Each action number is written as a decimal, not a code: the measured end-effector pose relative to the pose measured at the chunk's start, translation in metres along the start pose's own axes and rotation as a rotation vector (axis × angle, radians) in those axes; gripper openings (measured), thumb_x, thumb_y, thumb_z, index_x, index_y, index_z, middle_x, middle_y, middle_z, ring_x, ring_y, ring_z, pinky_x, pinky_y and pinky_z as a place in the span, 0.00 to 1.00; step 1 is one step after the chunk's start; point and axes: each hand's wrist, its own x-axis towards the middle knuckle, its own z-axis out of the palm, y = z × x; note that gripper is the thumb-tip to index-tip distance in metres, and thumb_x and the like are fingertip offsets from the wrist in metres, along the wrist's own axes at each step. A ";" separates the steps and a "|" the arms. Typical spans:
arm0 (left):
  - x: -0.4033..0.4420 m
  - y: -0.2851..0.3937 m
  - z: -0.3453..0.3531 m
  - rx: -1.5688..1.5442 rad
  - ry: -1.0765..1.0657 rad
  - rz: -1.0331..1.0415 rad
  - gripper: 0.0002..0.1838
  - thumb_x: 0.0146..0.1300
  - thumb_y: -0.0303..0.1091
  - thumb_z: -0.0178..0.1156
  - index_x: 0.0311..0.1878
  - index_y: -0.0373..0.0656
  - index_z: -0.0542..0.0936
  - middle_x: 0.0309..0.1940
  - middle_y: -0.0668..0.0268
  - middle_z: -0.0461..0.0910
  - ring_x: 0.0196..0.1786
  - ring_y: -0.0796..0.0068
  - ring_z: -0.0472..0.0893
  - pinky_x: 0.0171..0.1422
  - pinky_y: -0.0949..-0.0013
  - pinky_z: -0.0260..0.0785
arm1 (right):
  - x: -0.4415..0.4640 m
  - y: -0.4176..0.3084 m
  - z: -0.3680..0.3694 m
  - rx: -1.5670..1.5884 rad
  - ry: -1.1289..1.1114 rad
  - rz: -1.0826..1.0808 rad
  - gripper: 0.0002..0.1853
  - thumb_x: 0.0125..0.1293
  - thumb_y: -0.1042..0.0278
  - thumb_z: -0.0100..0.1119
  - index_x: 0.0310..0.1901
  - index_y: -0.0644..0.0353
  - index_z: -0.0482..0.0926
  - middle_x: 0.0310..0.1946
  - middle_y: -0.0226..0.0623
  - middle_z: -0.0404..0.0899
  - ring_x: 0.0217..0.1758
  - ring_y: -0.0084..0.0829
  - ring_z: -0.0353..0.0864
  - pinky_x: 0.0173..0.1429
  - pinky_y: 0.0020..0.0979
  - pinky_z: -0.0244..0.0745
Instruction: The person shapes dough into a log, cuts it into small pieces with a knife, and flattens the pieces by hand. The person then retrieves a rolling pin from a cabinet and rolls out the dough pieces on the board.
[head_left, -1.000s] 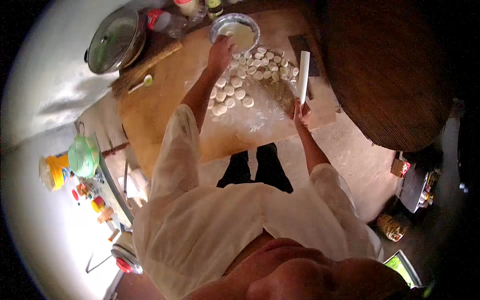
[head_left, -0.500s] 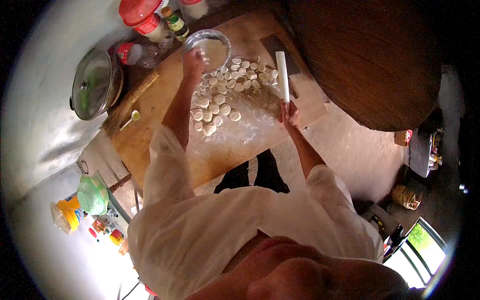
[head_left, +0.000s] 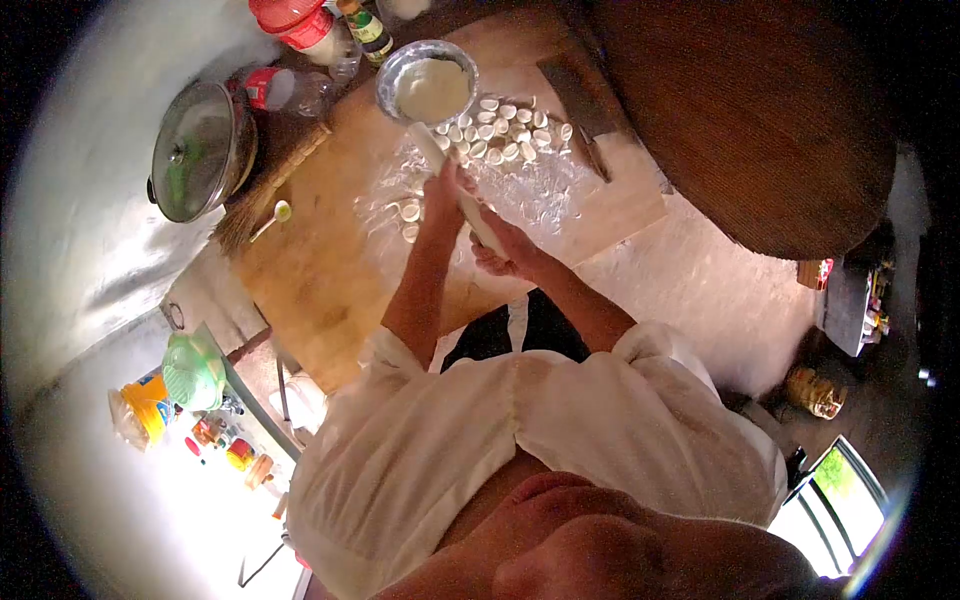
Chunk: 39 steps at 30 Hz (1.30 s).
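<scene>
A pale rolling pin (head_left: 428,146) slants over the floured board in front of me. My left hand (head_left: 446,192) is closed around its upper half, and my right hand (head_left: 508,248) grips its lower end. Beyond them lie many small round dough pieces (head_left: 512,128), dusted with flour. A few more dough pieces (head_left: 410,211) sit just left of my left hand; others are hidden beneath my hands and forearms. Past the far tip of the pin stands a metal bowl (head_left: 386,88) with flour (head_left: 432,90) in it.
A cleaver-like dark blade (head_left: 575,92) and its handle (head_left: 596,158) rest at the board's right. Leftward are a spoon (head_left: 272,219), a brush-like bundle (head_left: 240,220) and a glass-lidded pan (head_left: 192,150). Bottles (head_left: 366,35) stand behind. A large round brown lid-like panel (head_left: 760,120) rises right.
My left hand has left the flour bowl and come down to the rolling pin. My right hand has brought the pin leftward from the board's right side, tilting it.
</scene>
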 end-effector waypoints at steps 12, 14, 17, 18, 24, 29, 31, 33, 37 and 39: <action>0.007 -0.001 -0.025 -0.182 -0.152 -0.098 0.10 0.69 0.37 0.61 0.33 0.46 0.73 0.20 0.73 0.69 0.22 0.78 0.69 0.27 0.72 0.65 | -0.031 -0.004 0.020 -0.041 -0.017 -0.112 0.31 0.73 0.32 0.50 0.37 0.60 0.73 0.19 0.27 0.63 0.14 0.20 0.59 0.14 0.27 0.61; 0.000 0.026 -0.012 -0.293 -0.052 0.043 0.13 0.70 0.41 0.61 0.31 0.49 0.71 0.21 0.74 0.67 0.22 0.80 0.67 0.25 0.73 0.62 | -0.041 0.008 0.027 0.175 -0.056 -0.027 0.30 0.74 0.33 0.48 0.37 0.59 0.73 0.21 0.30 0.69 0.14 0.19 0.60 0.14 0.27 0.59; -0.013 0.004 -0.016 -0.157 -0.065 0.148 0.12 0.67 0.40 0.64 0.34 0.46 0.73 0.22 0.73 0.70 0.22 0.79 0.71 0.26 0.73 0.65 | -0.035 0.010 0.034 -0.170 0.079 -0.263 0.29 0.75 0.34 0.48 0.37 0.59 0.73 0.22 0.32 0.72 0.14 0.20 0.61 0.15 0.28 0.60; -0.018 -0.019 -0.019 0.000 0.024 0.194 0.11 0.67 0.39 0.65 0.35 0.45 0.74 0.23 0.72 0.71 0.22 0.78 0.73 0.26 0.72 0.66 | -0.032 0.008 0.035 -0.391 0.142 -0.410 0.29 0.75 0.34 0.48 0.37 0.59 0.73 0.23 0.32 0.72 0.14 0.20 0.62 0.15 0.28 0.60; -0.031 0.000 -0.030 -0.159 -0.196 0.099 0.10 0.70 0.38 0.60 0.34 0.46 0.73 0.20 0.75 0.63 0.19 0.81 0.67 0.22 0.76 0.63 | -0.045 0.000 0.033 -0.235 0.052 -0.026 0.32 0.74 0.31 0.45 0.36 0.60 0.75 0.17 0.30 0.71 0.13 0.22 0.68 0.14 0.28 0.62; -0.043 -0.005 -0.018 -0.177 0.085 0.121 0.10 0.70 0.39 0.61 0.38 0.44 0.74 0.20 0.73 0.64 0.21 0.80 0.69 0.25 0.78 0.63 | -0.049 0.000 0.043 -0.430 0.126 -0.086 0.23 0.76 0.46 0.51 0.46 0.63 0.75 0.23 0.35 0.73 0.16 0.32 0.72 0.19 0.34 0.70; -0.060 -0.030 -0.021 0.055 0.141 0.112 0.13 0.70 0.42 0.63 0.40 0.43 0.75 0.22 0.70 0.69 0.21 0.74 0.73 0.27 0.70 0.70 | -0.023 0.035 0.020 -1.017 0.222 -0.536 0.19 0.72 0.56 0.55 0.52 0.65 0.73 0.29 0.40 0.76 0.24 0.39 0.76 0.26 0.38 0.74; -0.060 -0.027 -0.033 0.228 0.140 0.223 0.16 0.71 0.46 0.61 0.40 0.41 0.76 0.23 0.66 0.75 0.22 0.70 0.76 0.30 0.62 0.73 | -0.033 0.038 0.018 -1.602 0.157 -0.665 0.29 0.59 0.75 0.60 0.63 0.66 0.68 0.46 0.56 0.78 0.45 0.54 0.80 0.47 0.50 0.78; -0.040 0.024 -0.072 0.493 0.130 0.412 0.14 0.73 0.36 0.54 0.39 0.33 0.80 0.31 0.58 0.84 0.33 0.64 0.85 0.38 0.62 0.78 | -0.059 0.074 -0.030 -1.502 0.064 -0.829 0.30 0.59 0.71 0.63 0.64 0.62 0.68 0.49 0.56 0.78 0.46 0.51 0.80 0.46 0.50 0.77; -0.043 0.014 -0.058 0.420 -0.055 0.485 0.11 0.70 0.28 0.54 0.46 0.29 0.81 0.34 0.57 0.86 0.35 0.65 0.86 0.40 0.65 0.80 | -0.069 0.075 -0.036 -1.603 0.495 -1.398 0.22 0.65 0.60 0.64 0.57 0.61 0.73 0.39 0.47 0.81 0.33 0.42 0.81 0.34 0.44 0.77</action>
